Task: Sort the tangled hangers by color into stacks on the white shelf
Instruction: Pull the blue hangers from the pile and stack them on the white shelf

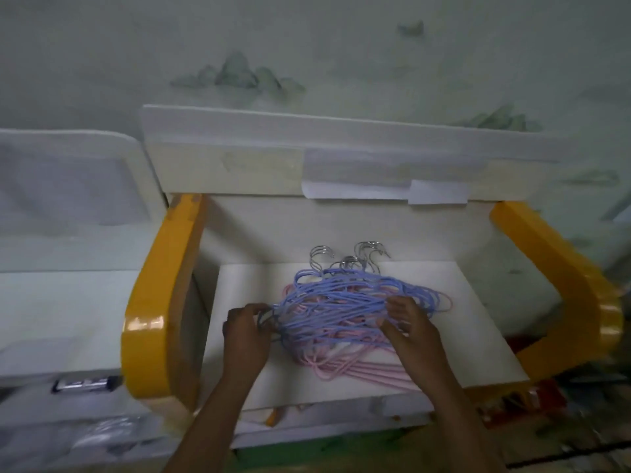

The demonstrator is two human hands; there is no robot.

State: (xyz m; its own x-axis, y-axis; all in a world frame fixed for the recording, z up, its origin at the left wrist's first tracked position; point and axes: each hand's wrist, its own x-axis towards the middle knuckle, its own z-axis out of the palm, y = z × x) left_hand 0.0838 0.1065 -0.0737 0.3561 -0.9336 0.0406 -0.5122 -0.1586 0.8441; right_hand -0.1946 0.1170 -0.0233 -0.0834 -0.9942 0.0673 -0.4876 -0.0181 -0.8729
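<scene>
Both hands [327, 331] gripping tangled hangers [341, 312] between them.

No text or label here is legible.

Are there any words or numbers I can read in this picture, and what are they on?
None can be read.
White paper slips taped above the white shelf: no writing visible.
Small dark and silver object on the left unit: its markings are too blurred to read.
Blue and pink wire hangers: no labels visible.
</scene>
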